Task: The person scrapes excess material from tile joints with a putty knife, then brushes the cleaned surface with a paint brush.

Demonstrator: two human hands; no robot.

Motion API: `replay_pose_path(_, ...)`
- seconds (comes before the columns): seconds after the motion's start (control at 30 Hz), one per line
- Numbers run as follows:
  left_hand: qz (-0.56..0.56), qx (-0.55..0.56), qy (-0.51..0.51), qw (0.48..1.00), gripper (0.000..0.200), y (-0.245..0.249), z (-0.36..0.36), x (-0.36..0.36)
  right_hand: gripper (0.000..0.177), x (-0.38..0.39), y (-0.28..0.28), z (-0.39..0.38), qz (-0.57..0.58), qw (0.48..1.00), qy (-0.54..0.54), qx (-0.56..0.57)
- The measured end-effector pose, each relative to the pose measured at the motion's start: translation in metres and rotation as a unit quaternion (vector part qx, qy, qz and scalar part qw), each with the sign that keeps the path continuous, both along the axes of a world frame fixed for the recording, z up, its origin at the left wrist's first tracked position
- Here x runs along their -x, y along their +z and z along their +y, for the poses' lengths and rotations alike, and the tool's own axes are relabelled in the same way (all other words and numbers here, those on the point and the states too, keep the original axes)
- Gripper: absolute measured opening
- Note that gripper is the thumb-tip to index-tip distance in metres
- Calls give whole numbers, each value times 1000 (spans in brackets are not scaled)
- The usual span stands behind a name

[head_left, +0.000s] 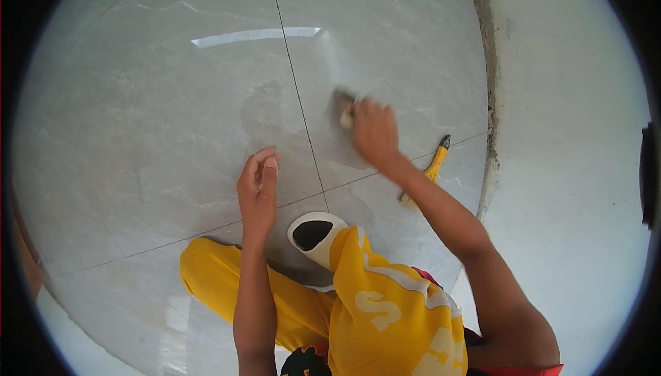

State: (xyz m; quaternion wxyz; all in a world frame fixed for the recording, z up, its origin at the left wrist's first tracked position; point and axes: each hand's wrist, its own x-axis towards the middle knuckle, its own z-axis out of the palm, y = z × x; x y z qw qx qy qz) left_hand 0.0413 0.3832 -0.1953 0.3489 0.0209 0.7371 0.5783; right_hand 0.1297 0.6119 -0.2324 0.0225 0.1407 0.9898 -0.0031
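My right hand (376,131) is closed around a small blurred tool (343,109) with a dark, flat-looking end and a pale part; its exact kind is smeared by motion. It is held low over the grey tiled floor (206,100), just right of a long tile joint. My left hand (259,180) hovers to the left of that joint with loosely bent fingers, thumb apart, nothing visible in it. To the right of my right forearm lies a yellow-handled brush (434,166), its black-tipped handle pointing away from me and its tan bristles partly beside the arm.
A white wall (564,135) runs along the right, with a rough, crumbly gap (491,73) at the floor edge. My bent legs in yellow trousers (392,307) and a white slipper (330,228) are close below my hands. Damp-looking darker patches mark the tiles.
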Motion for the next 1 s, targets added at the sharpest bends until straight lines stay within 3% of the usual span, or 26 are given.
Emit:
replay_pose_path(0.07,16,13,-16,1000,31,2,1,-3,35,17,4,12,-58,995,-82,10)
replay_pose_path(0.1,31,8,-30,999,30,1,4,-1,29,3,-2,-11,-83,995,-49,-25)
replay_pose_path(0.13,46,5,-43,998,29,0,3,-2,14,-12,-10,-30,54,998,11,-32)
replay_pose_path(0.2,53,10,-55,997,28,1,2,-5,13,-14,-8,-22,50,999,11,4)
replay_pose_path(0.3,57,17,-76,995,27,6,4,-7,26,28,13,21,-77,990,-115,-34)
replay_pose_path(0.43,66,4,-88,994,27,5,5,-7,13,-2,-14,5,63,998,7,-28)
replay_pose_path(0.5,56,5,-88,995,27,4,6,-13,13,27,-23,73,-15,988,-23,-152)
replay_pose_path(0.57,76,15,-104,992,26,2,1,-13,13,63,-1,128,-80,988,-109,-72)
replay_pose_path(0.67,118,5,-114,986,24,-4,-3,-11,11,45,-4,98,-108,985,-100,-89)
replay_pose_path(0.73,6,-12,-35,999,20,10,8,-1,9,23,-3,55,-6,999,25,-20)
replay_pose_path(0.8,-82,7,3,997,12,16,8,-7,8,42,-12,88,-10,997,-2,-74)
replay_pose_path(0.87,-117,54,-5,992,19,19,6,-9,8,67,-5,144,-77,987,-82,-115)
replay_pose_path(0.9,-69,48,-17,996,24,16,3,-10,6,78,1,155,-69,988,-117,-71)
replay_pose_path(1.0,28,25,-7,999,41,8,2,-6,5,60,-7,90,-46,993,19,-108)
